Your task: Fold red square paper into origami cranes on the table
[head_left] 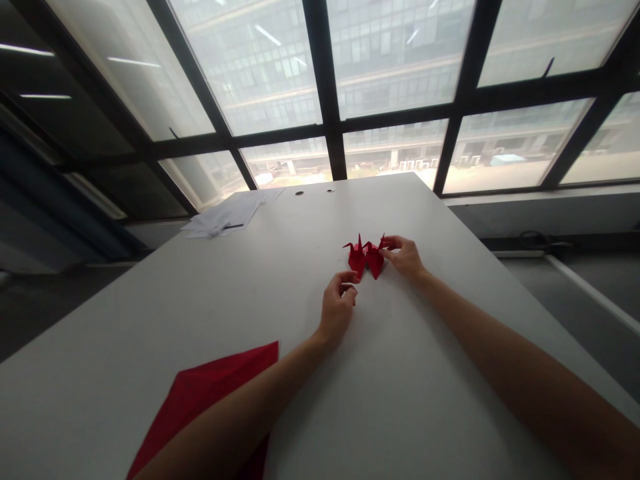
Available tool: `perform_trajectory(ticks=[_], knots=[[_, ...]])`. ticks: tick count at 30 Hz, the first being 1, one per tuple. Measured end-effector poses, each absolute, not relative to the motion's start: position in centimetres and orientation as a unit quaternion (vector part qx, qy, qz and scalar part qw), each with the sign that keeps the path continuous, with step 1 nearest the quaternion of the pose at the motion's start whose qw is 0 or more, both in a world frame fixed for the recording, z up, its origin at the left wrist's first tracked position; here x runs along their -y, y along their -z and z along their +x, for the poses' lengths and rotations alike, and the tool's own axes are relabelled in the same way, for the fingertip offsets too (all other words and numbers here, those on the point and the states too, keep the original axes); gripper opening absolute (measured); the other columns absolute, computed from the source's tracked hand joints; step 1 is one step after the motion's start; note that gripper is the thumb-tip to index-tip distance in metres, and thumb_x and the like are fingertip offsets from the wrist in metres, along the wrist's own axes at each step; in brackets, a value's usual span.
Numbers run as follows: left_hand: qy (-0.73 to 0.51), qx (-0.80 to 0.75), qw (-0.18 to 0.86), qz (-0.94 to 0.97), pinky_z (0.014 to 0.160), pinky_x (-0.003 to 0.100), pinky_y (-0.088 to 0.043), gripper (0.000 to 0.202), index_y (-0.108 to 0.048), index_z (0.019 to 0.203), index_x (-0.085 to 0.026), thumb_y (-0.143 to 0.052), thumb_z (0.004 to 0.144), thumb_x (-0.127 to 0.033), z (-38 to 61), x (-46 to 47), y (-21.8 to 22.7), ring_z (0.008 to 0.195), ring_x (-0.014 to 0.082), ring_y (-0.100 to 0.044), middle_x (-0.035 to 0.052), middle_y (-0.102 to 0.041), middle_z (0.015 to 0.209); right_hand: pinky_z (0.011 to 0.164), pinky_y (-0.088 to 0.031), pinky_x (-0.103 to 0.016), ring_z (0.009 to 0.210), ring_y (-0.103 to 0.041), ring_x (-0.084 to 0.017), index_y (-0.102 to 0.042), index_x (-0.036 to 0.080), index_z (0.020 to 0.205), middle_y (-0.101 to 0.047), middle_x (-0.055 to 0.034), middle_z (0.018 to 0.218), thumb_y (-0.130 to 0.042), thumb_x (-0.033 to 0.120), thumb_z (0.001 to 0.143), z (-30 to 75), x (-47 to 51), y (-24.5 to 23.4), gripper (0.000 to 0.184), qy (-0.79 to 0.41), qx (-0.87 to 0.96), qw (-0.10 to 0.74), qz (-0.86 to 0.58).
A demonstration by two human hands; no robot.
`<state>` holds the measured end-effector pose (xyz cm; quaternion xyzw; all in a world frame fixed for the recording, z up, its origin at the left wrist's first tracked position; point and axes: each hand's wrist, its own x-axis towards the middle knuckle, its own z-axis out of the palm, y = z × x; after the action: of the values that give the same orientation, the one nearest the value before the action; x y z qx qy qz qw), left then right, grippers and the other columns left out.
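Note:
Two folded red paper cranes stand side by side, touching or nearly so, on the white table [280,287]. Thumb and fingers of my right hand [404,257] close on the right side of the right paper crane [375,261]. My left hand [340,300] is just in front of the left paper crane [356,259], its fingertips at the crane's lower wing. Those fingers are loosely curved, with a gap to the thumb and nothing held. Under my left forearm lies a larger sheet of red paper [200,393], creased and partly hidden by the arm.
White papers [235,212] with a dark pen [233,227] lie at the far left of the table. Two small round holes are near the far edge. Dark-framed windows [330,87] rise beyond it. A cable and a pale bar are on the floor at right.

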<state>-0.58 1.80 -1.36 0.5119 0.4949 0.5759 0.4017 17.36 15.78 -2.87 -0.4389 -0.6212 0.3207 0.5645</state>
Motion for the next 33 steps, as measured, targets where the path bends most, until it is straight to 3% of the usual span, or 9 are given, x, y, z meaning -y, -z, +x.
perform_trajectory(ticks=[5, 10, 15, 18, 21, 25, 29, 33], knots=[[-0.580, -0.495, 0.410, 0.501, 0.057, 0.021, -0.045, 0.031, -0.065, 0.103, -0.019, -0.054, 0.074, -0.016, -0.6, -1.8, 1.3, 0.069, 0.0117, -0.054, 0.0052, -0.065, 0.098, 0.078, -0.054, -0.037, 0.084, -0.066, -0.020, -0.069, 0.014, 0.110, -0.074, -0.0100, 0.097, -0.070, 0.026, 0.067, 17.9, -15.9, 3.2, 0.044, -0.331, 0.615, 0.572, -0.430], [-0.589, -0.487, 0.433, 0.479, 0.054, 0.020, -0.043, 0.029, -0.064, 0.102, -0.018, -0.054, 0.074, -0.019, -0.6, -1.9, 1.2, 0.067, 0.0105, -0.053, 0.0041, -0.064, 0.095, 0.080, -0.054, -0.037, 0.082, -0.066, -0.019, -0.069, 0.014, 0.102, -0.074, -0.0091, 0.092, -0.055, 0.018, 0.065, 18.6, -16.6, 3.7, 0.040, -0.330, 0.579, 0.599, -0.445], [-0.615, -0.446, 0.462, 0.459, 0.051, 0.020, -0.037, 0.026, -0.061, 0.102, -0.018, -0.054, 0.078, -0.026, -0.8, -2.0, 1.0, 0.061, 0.0091, -0.051, 0.0024, -0.063, 0.087, 0.076, -0.054, -0.038, 0.081, -0.066, -0.021, -0.067, 0.013, 0.096, -0.071, -0.0104, 0.088, -0.049, 0.022, 0.066, 19.6, -16.9, 2.9, 0.036, -0.282, 0.500, 0.652, -0.495], [-0.604, -0.424, 0.407, 0.539, 0.057, 0.021, -0.040, 0.023, -0.062, 0.102, -0.017, -0.053, 0.082, -0.025, -0.3, -1.2, 0.6, 0.065, 0.0106, -0.052, 0.0017, -0.063, 0.082, 0.070, -0.053, -0.038, 0.075, -0.065, -0.021, -0.066, 0.013, 0.095, -0.071, -0.0108, 0.087, -0.048, 0.024, 0.067, 20.5, -15.7, 1.6, 0.035, -0.265, 0.492, 0.654, -0.510], [-0.574, -0.401, 0.364, 0.613, 0.066, 0.023, -0.043, 0.021, -0.063, 0.103, -0.017, -0.052, 0.086, -0.022, 1.8, -0.3, 0.1, 0.071, 0.0122, -0.055, 0.0013, -0.064, 0.080, 0.070, -0.052, -0.037, 0.073, -0.065, -0.021, -0.068, 0.014, 0.090, -0.071, -0.0100, 0.085, -0.050, 0.024, 0.066, 21.6, -13.1, 0.4, 0.031, -0.253, 0.532, 0.630, -0.505], [-0.579, -0.355, 0.401, 0.614, 0.062, 0.022, -0.044, 0.020, -0.062, 0.099, -0.016, -0.046, 0.086, -0.016, 7.0, -0.1, -1.0, 0.064, 0.0113, -0.054, -0.0004, -0.061, 0.070, 0.076, -0.051, -0.036, 0.077, -0.065, -0.022, -0.070, 0.016, 0.080, -0.072, -0.0086, 0.084, -0.051, 0.024, 0.069, 23.1, -8.8, -0.2, 0.024, -0.237, 0.603, 0.582, -0.491], [-0.605, -0.329, 0.405, 0.601, 0.056, 0.021, -0.043, 0.022, -0.062, 0.096, -0.015, -0.044, 0.083, -0.012, 11.8, -1.1, -3.2, 0.057, 0.0106, -0.054, -0.0025, -0.058, 0.062, 0.059, -0.047, -0.029, 0.063, -0.060, -0.019, -0.065, 0.016, 0.067, -0.067, -0.0045, 0.063, -0.050, 0.028, 0.075, 23.5, -5.1, 0.3, 0.020, -0.249, 0.661, 0.521, -0.479], [-0.565, -0.346, 0.347, 0.664, 0.054, 0.019, -0.042, 0.024, -0.064, 0.099, -0.016, -0.043, 0.088, -0.013, 12.2, -1.4, -6.2, 0.056, 0.0092, -0.055, -0.0017, -0.061, 0.066, 0.053, -0.042, -0.026, 0.059, -0.056, -0.017, -0.064, 0.017, 0.067, -0.066, -0.0041, 0.063, -0.048, 0.021, 0.074, 22.4, -1.7, 1.3, 0.018, -0.260, 0.704, 0.470, -0.464]])
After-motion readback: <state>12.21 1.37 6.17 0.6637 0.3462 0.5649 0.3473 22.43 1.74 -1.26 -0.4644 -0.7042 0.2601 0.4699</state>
